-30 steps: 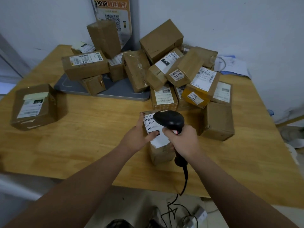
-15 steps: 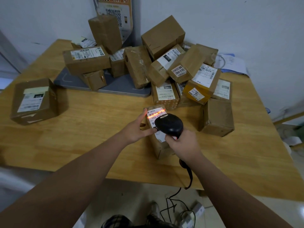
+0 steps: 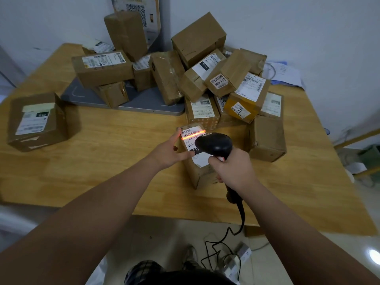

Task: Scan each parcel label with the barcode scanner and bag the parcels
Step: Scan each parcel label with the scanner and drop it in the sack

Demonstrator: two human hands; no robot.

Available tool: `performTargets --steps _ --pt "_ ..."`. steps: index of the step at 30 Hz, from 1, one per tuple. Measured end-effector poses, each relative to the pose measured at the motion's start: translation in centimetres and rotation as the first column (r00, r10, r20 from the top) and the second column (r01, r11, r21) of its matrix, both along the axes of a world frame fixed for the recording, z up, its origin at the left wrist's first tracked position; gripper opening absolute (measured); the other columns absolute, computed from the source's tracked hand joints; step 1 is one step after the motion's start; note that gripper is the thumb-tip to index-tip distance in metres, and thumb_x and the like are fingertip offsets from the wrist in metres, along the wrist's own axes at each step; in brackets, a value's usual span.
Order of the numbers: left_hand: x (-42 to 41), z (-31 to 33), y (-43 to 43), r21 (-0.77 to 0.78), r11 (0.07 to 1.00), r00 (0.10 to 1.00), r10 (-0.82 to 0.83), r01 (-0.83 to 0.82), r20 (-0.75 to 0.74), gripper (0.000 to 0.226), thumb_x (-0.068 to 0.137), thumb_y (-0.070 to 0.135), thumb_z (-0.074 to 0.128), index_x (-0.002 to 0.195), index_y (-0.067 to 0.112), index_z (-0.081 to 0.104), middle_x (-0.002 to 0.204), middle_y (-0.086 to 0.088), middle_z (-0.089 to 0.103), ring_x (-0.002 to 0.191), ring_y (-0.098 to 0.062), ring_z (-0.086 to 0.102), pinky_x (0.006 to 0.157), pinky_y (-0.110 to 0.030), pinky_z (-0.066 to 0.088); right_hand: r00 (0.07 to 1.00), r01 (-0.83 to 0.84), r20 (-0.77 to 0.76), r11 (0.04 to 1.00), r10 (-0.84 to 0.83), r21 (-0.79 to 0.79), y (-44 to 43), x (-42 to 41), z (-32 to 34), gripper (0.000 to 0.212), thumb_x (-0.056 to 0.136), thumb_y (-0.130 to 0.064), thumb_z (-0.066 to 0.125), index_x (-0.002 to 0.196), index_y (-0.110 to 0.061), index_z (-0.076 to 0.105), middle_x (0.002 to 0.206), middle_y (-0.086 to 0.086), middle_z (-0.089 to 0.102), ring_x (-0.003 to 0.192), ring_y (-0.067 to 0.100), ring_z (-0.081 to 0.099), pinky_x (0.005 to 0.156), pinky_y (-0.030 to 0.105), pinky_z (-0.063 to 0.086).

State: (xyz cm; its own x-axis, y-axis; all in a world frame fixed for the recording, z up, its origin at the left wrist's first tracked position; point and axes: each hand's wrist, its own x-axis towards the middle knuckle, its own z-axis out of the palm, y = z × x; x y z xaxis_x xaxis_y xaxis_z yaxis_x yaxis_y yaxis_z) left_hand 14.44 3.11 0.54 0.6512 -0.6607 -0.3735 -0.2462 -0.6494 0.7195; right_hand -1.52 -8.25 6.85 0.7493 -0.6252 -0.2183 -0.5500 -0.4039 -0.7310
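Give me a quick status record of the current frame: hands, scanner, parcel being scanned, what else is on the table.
left hand: steadies the parcel's left side, fingers flat against it
right hand: grips the barcode scanner by its handle
scan beam: orange line across the barcode at the top of the label
parcel in hand: small brown box, on the wooden table, label up
pile: many labelled boxes heaped behind, some on a grey platform
lone box: far left, apart from the pile
bag: none in view
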Motion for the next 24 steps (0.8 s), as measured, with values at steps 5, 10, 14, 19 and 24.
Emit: performTargets --steps 5,10,14,19,24 --pt "-0.2 0.3 -0.1 0.028 1.0 1.0 0.006 -0.006 0.002 0.101 0.083 0.05 0.068 0.154 0.036 -0.003 0.151 -0.004 0.039 0.132 -0.023 0.043 0.103 -0.039 0.041 1.0 0.004 0.017 1.0 -0.004 -0.008 0.1 -0.2 0.6 0.011 0.084 -0.021 0.064 0.077 -0.014 0.061 0.076 0.017 0.068 0.071 0.03 0.068 0.073 0.05 0.058" --pt "-0.4 0.8 -0.1 0.04 0.999 1.0 0.004 -0.004 0.003 0.1 0.084 0.051 0.066 0.154 0.036 -0.004 0.151 -0.006 0.039 0.131 -0.024 0.043 0.099 -0.036 0.039 1.0 0.01 0.028 1.0 -0.01 -0.007 0.2 -0.4 0.6 0.011 0.083 -0.021 0.064 0.08 -0.011 0.063 0.077 0.016 0.069 0.072 0.029 0.068 0.074 0.05 0.058" --pt "-0.5 0.8 0.0 0.044 0.999 1.0 -0.002 0.002 0.006 0.1 0.084 0.051 0.066 0.154 0.035 -0.004 0.155 -0.004 0.034 0.132 -0.025 0.042 0.102 -0.039 0.039 0.999 0.004 0.033 1.0 -0.004 0.006 0.3 -0.6 0.3 0.01 0.083 -0.023 0.065 0.081 -0.013 0.063 0.076 0.015 0.069 0.071 0.027 0.069 0.073 0.05 0.059" --pt "-0.9 1.1 -0.2 0.005 0.999 0.997 0.039 -0.039 -0.063 0.099 0.086 0.044 0.068 0.154 0.033 -0.004 0.155 -0.004 0.032 0.134 -0.026 0.04 0.102 -0.037 0.038 0.998 -0.041 0.05 0.999 0.04 0.027 0.2 -1.1 0.5 0.013 0.083 -0.023 0.067 0.087 -0.011 0.065 0.072 0.015 0.068 0.068 0.028 0.068 0.072 0.048 0.059" --pt "-1.6 1.3 -0.8 -0.09 0.984 0.978 0.139 -0.154 -0.155 0.095 0.088 0.031 0.069 0.154 0.03 0.0 0.151 -0.002 0.037 0.138 -0.023 0.034 0.104 -0.036 0.035 0.999 -0.017 0.03 0.99 0.013 0.14 -2.1 -0.1 0.8 0.015 0.082 -0.022 0.069 0.09 -0.011 0.066 0.072 0.016 0.066 0.069 0.031 0.065 0.074 0.047 0.057"
